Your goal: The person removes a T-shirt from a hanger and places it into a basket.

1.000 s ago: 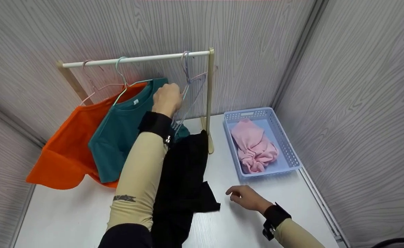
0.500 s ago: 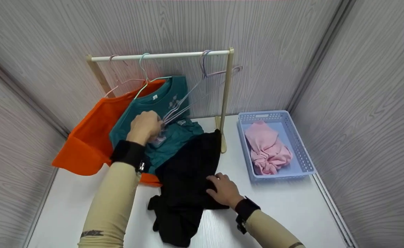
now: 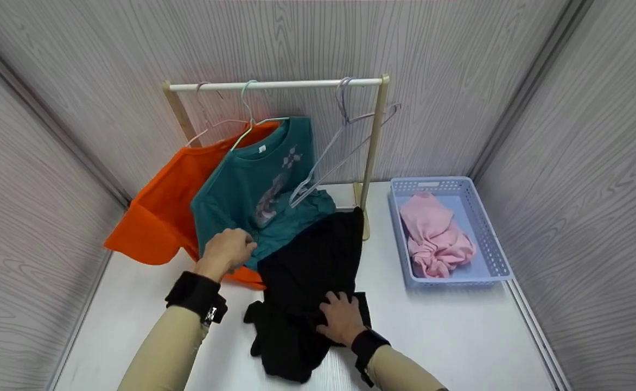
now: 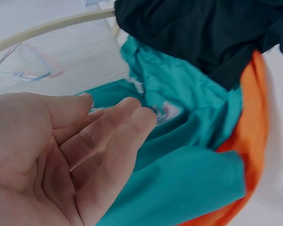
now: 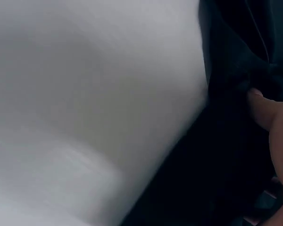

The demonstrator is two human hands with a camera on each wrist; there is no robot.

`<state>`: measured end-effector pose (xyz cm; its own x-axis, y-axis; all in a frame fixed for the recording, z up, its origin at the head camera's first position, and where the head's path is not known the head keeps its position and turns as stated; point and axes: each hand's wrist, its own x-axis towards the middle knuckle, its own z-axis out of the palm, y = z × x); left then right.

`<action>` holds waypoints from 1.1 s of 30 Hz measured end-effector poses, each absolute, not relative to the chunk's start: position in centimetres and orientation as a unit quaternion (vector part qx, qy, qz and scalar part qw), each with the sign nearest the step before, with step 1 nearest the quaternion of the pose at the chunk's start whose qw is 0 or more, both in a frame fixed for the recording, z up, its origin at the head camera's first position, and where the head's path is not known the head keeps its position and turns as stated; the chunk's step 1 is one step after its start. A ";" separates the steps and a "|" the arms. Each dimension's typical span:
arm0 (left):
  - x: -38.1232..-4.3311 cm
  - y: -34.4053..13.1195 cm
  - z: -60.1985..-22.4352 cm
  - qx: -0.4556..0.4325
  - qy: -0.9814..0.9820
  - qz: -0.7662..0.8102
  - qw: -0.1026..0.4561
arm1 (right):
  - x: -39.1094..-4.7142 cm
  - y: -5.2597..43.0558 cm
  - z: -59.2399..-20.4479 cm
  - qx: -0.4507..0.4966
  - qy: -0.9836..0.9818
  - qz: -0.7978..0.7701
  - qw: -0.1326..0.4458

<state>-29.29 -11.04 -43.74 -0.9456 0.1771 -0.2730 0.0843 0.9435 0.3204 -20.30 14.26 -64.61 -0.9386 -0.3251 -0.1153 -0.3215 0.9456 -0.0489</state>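
Note:
In the head view my right hand (image 3: pixel 342 319) rests on a crumpled black garment (image 3: pixel 318 255), its fingers spread over the cloth. The right wrist view shows the thumb (image 5: pixel 262 106) touching the dark fabric. My left hand (image 3: pixel 227 251) hovers by the lower part of a teal shirt (image 3: pixel 253 179) that hangs from a mint hanger (image 3: pixel 246 103). Loosely curled fingers and nothing held appear in the left wrist view. Two bare hangers (image 3: pixel 323 163), pinkish and lavender, dangle from the rail's right end. An orange garment (image 3: pixel 160 209) hangs behind the teal shirt.
A clothes rack with a white rail (image 3: pixel 296 84) and wooden posts stands at the back. On the right, a blue plastic basket (image 3: pixel 494 247) contains a bundled pink garment (image 3: pixel 437 236). Walls rise behind and on both sides of the white table (image 3: pixel 448 336).
My left hand has let go of the hangers, which hang freely, and has come down and toward me. My right hand has moved left onto the black garment. The view has shifted.

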 end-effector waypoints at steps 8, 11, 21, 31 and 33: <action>-28.0 -11.6 -45.8 0.063 0.964 0.186 0.178 | -20.4 19.7 -63.4 -0.112 0.986 -0.062 0.104; -27.7 -11.6 -46.3 0.057 0.959 0.205 0.186 | -20.5 21.3 -62.5 -0.086 0.987 -0.045 0.130; -27.1 -10.4 -47.4 0.046 0.946 0.233 0.223 | -19.9 21.6 -63.1 -0.104 0.985 -0.032 0.135; -26.7 -10.3 -47.9 0.039 0.941 0.244 0.232 | -22.6 23.0 -59.8 -0.137 0.970 -0.191 0.057; -26.5 -10.4 -48.0 0.037 0.940 0.247 0.234 | -23.4 23.2 -58.4 -0.150 0.966 -0.207 0.037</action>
<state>-26.55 -10.39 -48.03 -0.8877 0.1845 -0.4217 -0.0468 0.8752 0.4815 -23.38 23.16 -58.39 -0.9522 -0.3055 -0.0092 -0.2749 0.8692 -0.4111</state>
